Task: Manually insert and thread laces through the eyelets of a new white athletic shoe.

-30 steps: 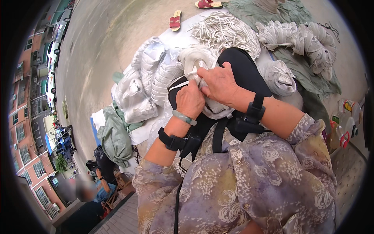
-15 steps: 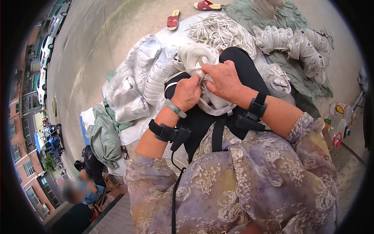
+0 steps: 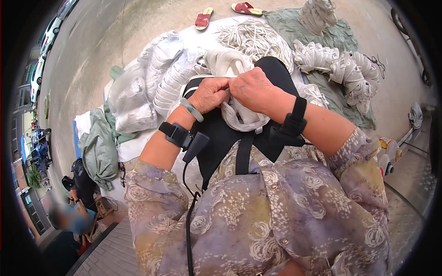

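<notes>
A person in a floral purple blouse (image 3: pixel 276 216) looks down at their own lap, which is covered by a black apron (image 3: pixel 230 138). The left hand (image 3: pixel 209 94) and the right hand (image 3: pixel 253 89) meet at the centre, fingers curled together and pinched on the upper edge of a white shoe upper (image 3: pixel 241 115) resting on the apron. Its long axis runs away from the body, one end toward the person's waist and the other hidden under the hands. Each wrist wears a black strap, and the left also a pale green bangle (image 3: pixel 192 109). Beyond the hands lie clear plastic bags (image 3: pixel 138 96) stuffed with white uppers, a heap of white laces (image 3: pixel 253 37) and bundled white uppers (image 3: pixel 350 69) on a green cloth. Farthest off, two red sandals (image 3: pixel 223 13) sit on the concrete.
</notes>
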The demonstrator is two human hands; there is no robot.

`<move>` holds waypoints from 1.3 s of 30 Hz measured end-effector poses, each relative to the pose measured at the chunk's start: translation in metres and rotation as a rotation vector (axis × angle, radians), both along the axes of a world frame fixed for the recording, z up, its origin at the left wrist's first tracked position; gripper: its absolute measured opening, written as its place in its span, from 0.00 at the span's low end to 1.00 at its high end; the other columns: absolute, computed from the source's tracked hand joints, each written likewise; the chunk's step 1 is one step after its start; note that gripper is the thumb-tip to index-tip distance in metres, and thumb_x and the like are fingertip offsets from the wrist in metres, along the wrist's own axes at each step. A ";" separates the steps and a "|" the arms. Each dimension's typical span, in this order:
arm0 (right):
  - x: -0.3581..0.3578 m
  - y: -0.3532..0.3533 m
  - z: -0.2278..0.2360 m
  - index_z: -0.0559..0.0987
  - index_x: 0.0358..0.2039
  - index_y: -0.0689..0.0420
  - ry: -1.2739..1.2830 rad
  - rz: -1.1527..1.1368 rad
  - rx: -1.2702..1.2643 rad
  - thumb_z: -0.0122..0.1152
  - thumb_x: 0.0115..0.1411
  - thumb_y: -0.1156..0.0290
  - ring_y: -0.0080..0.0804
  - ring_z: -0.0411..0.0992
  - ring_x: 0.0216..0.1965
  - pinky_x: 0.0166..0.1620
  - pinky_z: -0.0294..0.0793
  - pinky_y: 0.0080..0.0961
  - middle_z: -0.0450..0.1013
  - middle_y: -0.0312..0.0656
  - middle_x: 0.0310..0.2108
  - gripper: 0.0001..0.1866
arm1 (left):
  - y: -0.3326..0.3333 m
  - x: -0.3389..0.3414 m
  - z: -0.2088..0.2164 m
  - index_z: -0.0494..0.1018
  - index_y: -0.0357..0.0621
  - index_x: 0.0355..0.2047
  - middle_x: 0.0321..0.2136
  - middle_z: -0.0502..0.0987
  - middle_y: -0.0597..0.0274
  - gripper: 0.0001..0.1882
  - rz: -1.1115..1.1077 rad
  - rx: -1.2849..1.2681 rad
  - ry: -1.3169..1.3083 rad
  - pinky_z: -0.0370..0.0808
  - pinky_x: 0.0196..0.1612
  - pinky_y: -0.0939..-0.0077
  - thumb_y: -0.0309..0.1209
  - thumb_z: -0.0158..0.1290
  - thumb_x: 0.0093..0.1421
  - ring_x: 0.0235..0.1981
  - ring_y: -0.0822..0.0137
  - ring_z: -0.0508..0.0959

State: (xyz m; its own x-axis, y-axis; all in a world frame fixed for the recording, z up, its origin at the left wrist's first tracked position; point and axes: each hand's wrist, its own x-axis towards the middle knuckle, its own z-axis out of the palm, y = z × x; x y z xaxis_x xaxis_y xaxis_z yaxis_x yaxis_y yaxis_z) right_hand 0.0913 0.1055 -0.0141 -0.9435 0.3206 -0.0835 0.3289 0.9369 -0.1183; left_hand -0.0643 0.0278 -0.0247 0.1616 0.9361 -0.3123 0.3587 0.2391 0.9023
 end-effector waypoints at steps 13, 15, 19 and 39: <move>0.002 0.013 0.016 0.78 0.19 0.53 -0.057 0.315 0.016 0.56 0.46 0.69 0.35 0.75 0.26 0.26 0.72 0.31 0.75 0.38 0.20 0.05 | -0.004 0.003 -0.014 0.73 0.41 0.33 0.23 0.74 0.72 0.06 0.178 -0.121 -0.135 0.69 0.23 0.87 0.27 0.50 0.55 0.22 0.83 0.70; 0.024 0.009 0.014 0.75 0.18 0.55 0.037 0.219 -0.009 0.55 0.48 0.69 0.38 0.74 0.24 0.25 0.70 0.34 0.73 0.40 0.18 0.05 | -0.007 0.010 -0.015 0.70 0.41 0.29 0.21 0.74 0.71 0.03 0.268 -0.063 -0.052 0.68 0.23 0.87 0.26 0.51 0.53 0.19 0.83 0.69; 0.105 0.012 0.013 0.72 0.17 0.58 0.129 -0.069 -0.283 0.51 0.50 0.68 0.49 0.71 0.23 0.27 0.68 0.41 0.70 0.50 0.17 0.10 | -0.022 0.012 -0.016 0.67 0.36 0.30 0.13 0.70 0.66 0.10 0.316 0.216 0.328 0.65 0.20 0.81 0.27 0.53 0.48 0.15 0.78 0.66; 0.137 0.043 -0.001 0.68 0.14 0.64 0.620 -0.112 -0.496 0.52 0.45 0.76 0.41 0.72 0.37 0.43 0.69 0.30 0.75 0.48 0.37 0.07 | -0.007 0.040 0.008 0.69 0.40 0.40 0.36 0.73 0.52 0.20 0.429 0.606 0.801 0.71 0.36 0.65 0.27 0.53 0.44 0.34 0.54 0.73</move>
State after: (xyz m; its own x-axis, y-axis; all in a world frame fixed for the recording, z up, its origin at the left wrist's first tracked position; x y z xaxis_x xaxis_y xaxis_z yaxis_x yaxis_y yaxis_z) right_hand 0.2285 0.1483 -0.0152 -0.8291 0.4789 0.2884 0.1554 0.6930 -0.7040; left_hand -0.0239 0.0208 -0.0167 -0.2599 0.8998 0.3505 0.8872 0.0792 0.4546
